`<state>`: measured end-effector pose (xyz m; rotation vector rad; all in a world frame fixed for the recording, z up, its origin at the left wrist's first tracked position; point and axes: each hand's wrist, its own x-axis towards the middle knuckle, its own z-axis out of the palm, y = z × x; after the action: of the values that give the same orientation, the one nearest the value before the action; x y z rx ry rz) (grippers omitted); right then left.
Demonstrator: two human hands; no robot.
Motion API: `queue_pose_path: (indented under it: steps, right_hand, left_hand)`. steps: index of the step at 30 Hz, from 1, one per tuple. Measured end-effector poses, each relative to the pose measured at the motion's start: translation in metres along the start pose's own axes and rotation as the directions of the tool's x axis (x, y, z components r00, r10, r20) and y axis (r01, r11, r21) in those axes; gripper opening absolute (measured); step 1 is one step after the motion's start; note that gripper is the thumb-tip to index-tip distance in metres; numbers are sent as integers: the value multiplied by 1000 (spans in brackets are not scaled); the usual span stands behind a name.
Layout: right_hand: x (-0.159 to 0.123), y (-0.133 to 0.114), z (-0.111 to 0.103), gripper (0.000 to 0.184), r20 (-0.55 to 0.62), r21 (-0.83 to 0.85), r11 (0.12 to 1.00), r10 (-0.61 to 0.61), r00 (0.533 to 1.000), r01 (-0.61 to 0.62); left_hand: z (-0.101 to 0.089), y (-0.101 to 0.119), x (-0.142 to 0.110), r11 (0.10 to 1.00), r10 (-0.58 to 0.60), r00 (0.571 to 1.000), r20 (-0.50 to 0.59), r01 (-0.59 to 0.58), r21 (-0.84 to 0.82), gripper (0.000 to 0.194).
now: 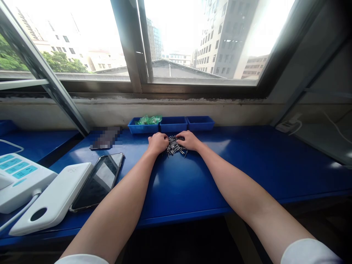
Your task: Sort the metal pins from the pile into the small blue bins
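Metal pieces (173,147) (heaped) between the hands (158,143) (189,140).

Shiny metal pieces (173,146), glossy tabletop (184,190).

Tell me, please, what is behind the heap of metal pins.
Behind the heap of thin silvery metal pins stand three blue rectangular bins, the left one holding a crumpled green plastic bag. The bins hide the foot of the pale wall; the bag's contents cannot be made out.
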<state>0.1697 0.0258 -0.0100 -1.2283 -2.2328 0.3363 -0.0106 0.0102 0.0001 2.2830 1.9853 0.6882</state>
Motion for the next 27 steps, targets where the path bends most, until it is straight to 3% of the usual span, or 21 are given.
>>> queue_pose_path:
  steps: [9,16,21,27]
  right_hand:
    - [-1,-3,-6,21,-32,231,970,91,995,-81]
    - [1,-1,-7,18,-72,414,910,57,996,-22]
    - [3,-3,-6,18,-86,610,791,126,988,-48]
    - [5,-3,-4,22,-62,645,762,128,990,-58]
  left_hand:
    - [3,-1,1,1000,9,999,36,-8,-29,32]
    - [2,1,0,997,27,999,-26,-29,-73,29]
    - [1,6,-3,986,102,983,-149,-120,-115,27]
    - [0,9,-6,939,254,943,-214,-294,-181,28]
